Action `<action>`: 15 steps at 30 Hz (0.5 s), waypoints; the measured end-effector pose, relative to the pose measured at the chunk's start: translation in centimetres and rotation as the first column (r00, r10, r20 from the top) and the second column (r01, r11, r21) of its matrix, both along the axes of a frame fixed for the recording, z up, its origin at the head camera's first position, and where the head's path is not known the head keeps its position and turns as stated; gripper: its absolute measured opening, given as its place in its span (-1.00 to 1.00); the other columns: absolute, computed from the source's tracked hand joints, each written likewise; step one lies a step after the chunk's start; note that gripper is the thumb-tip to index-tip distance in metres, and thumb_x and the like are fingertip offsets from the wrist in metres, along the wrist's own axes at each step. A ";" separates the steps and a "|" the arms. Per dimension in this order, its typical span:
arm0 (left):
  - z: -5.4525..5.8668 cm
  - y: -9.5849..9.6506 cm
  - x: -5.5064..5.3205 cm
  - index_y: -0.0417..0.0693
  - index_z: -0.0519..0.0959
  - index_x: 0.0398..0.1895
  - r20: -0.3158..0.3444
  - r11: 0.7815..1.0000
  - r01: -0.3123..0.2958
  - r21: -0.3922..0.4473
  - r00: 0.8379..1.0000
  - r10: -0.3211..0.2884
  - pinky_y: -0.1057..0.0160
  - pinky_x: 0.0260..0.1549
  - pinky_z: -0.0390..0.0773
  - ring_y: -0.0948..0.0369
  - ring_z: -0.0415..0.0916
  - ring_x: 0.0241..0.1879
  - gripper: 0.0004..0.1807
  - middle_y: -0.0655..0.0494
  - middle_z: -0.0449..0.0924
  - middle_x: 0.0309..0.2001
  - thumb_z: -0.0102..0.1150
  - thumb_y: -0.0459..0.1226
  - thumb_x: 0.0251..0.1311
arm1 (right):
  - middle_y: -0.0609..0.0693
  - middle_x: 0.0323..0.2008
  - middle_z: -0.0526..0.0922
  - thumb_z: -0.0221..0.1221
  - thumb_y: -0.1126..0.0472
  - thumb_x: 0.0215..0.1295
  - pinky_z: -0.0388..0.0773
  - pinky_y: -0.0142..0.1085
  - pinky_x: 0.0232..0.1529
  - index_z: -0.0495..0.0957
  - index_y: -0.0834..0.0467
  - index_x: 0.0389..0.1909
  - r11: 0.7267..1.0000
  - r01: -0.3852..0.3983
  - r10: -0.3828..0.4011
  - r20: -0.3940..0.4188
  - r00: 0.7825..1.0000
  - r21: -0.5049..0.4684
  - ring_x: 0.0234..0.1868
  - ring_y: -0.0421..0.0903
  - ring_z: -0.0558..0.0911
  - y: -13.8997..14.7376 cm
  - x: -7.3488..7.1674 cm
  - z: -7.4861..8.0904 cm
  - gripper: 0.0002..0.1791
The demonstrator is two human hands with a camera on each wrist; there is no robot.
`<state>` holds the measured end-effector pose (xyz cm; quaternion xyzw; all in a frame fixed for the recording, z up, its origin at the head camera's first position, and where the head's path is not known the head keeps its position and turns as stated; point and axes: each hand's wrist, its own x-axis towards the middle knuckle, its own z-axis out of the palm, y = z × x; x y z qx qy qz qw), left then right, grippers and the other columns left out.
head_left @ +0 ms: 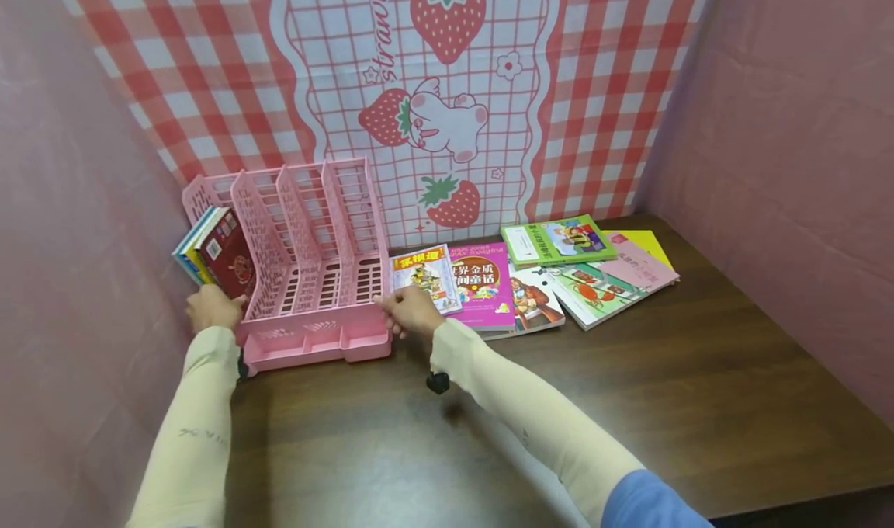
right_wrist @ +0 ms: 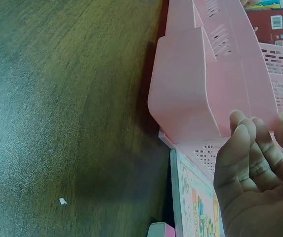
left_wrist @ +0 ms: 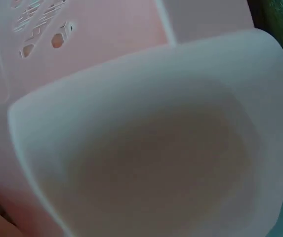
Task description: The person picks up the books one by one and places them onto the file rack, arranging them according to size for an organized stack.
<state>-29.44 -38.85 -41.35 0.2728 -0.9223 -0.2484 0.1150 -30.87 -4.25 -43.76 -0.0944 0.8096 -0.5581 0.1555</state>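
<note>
A pink plastic desktop book rack (head_left: 314, 328) with upright dividers stands on the table's left side. My left hand (head_left: 213, 308) grips its front left corner, just below a few books there. In the leftmost slot lean a dark red book (head_left: 229, 258) and several thinner ones. At the front right corner, my right hand (head_left: 414, 310) pinches the rack's edge between thumb and curled fingers, seen closely in the right wrist view. The rack's pink front tray (left_wrist: 146, 74) fills the left wrist view, where only a bit of the left hand shows.
Right of the rack lie a small comic-style book (head_left: 424, 276), a magenta book (head_left: 482, 287) and a green book (head_left: 559, 241) over other books, including a pink-covered one (head_left: 639, 262). Behind hangs a strawberry-print cloth (head_left: 447, 93). The brown wooden table (head_left: 628, 388) extends to the right.
</note>
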 end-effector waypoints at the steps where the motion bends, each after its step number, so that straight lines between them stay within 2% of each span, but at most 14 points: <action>1: 0.0 0.0 0.0 -0.70 0.42 0.14 0.002 1.000 -0.002 -0.005 1.000 0.002 -0.37 0.12 0.42 -0.57 0.37 0.12 -0.28 -0.77 0.38 0.09 0.26 -0.08 0.37 | 0.13 -0.58 0.68 0.22 0.00 0.50 0.57 -0.33 -0.65 0.67 0.33 -0.37 1.000 -0.008 0.008 -0.003 1.000 0.002 -0.65 -0.07 0.58 0.1 0.0 0.0 -0.56; 7: 0.3 0.3 0.0 -0.67 0.35 0.23 0.070 0.999 -0.034 -0.005 0.997 0.034 -0.34 0.15 0.42 -0.52 0.36 0.17 -0.27 -0.72 0.35 0.18 -0.18 -0.01 0.55 | 0.14 -0.53 0.70 0.22 -0.07 0.48 0.54 -0.34 -0.66 0.66 0.34 -0.36 0.995 -0.066 0.073 -0.089 0.993 0.075 -0.69 -0.17 0.51 1.5 -0.4 -0.7 -0.51; 10: 0.3 0.4 -0.1 -0.62 0.34 0.28 0.073 0.998 -0.062 0.021 0.996 0.060 -0.33 0.16 0.41 -0.50 0.36 0.20 -0.25 -0.67 0.35 0.23 -0.36 0.00 0.57 | 0.07 -0.53 0.68 0.21 -0.10 0.48 0.54 -0.31 -0.57 0.65 0.30 -0.38 0.976 -0.014 0.056 -0.184 0.981 0.219 -0.64 -0.17 0.51 3.3 -1.0 -0.9 -0.51; 11: 0.4 0.5 -0.2 -0.61 0.34 0.29 0.062 0.997 -0.071 0.037 0.996 0.069 -0.34 0.16 0.41 -0.50 0.36 0.20 -0.24 -0.65 0.36 0.24 -0.38 0.01 0.57 | 0.06 -0.54 0.67 0.20 -0.10 0.48 0.55 -0.28 -0.54 0.64 0.28 -0.40 0.958 0.032 0.033 -0.223 0.974 0.283 -0.62 -0.14 0.53 4.0 -1.3 -0.9 -0.51; 12: 0.3 0.6 -0.2 -0.59 0.35 0.29 0.045 0.996 -0.080 0.049 0.996 0.078 -0.34 0.16 0.41 -0.49 0.37 0.20 -0.24 -0.64 0.37 0.24 -0.39 0.02 0.56 | 0.06 -0.53 0.66 0.20 -0.11 0.48 0.57 -0.24 -0.49 0.63 0.25 -0.42 0.930 0.093 0.005 -0.266 0.964 0.355 -0.58 -0.11 0.55 4.8 -1.6 -1.0 -0.52; 15: 0.3 1.1 -0.4 -0.49 0.47 0.25 -0.017 0.992 -0.091 0.083 0.996 0.093 -0.35 0.16 0.40 -0.48 0.39 0.19 -0.28 -0.58 0.41 0.24 -0.33 0.03 0.54 | 0.11 -0.43 0.68 0.20 -0.15 0.46 0.62 -0.10 -0.30 0.62 0.19 -0.41 0.800 0.262 -0.075 -0.343 0.936 0.540 -0.42 0.02 0.64 6.8 -2.5 -0.8 -0.52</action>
